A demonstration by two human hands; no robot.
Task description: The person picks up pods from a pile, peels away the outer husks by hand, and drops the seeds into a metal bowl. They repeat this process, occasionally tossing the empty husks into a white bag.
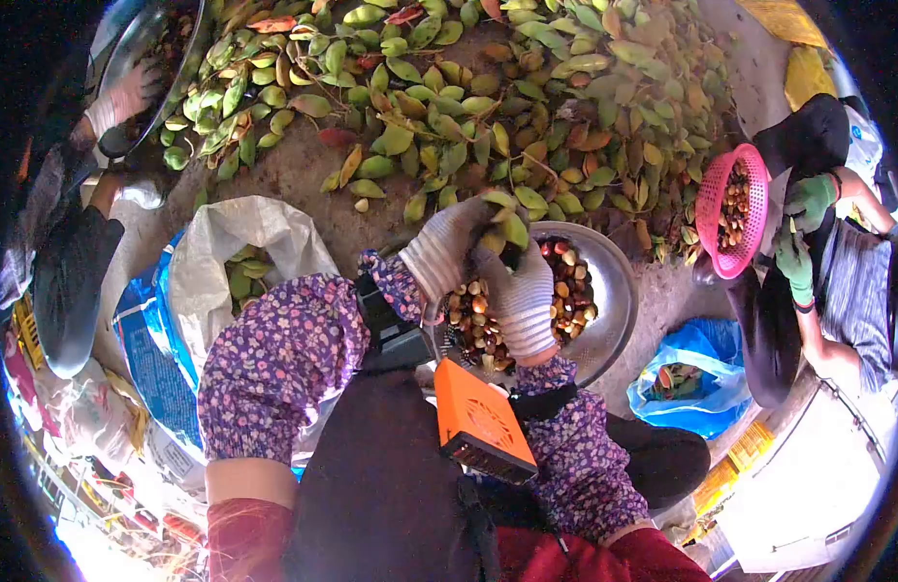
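Over metal bowl's point(619, 339) upper-left rim: left hand point(447, 247) fingers curled on green pods point(511, 229); right hand point(519, 301) against them, fingertips hidden, can't tell grip.

Pretty colourful spot — the floral cloth sleeves point(284, 359) are deep purple with little pink and white blooms, and the knitted fabric gloves point(523, 303) have grey and white stripes. Boxy plastic device point(483, 419) is bright orange with black edging. Round mesh basket point(718, 209) is hot pink — and the heaped oval pods point(400, 136) go green, yellowish and reddish brown.
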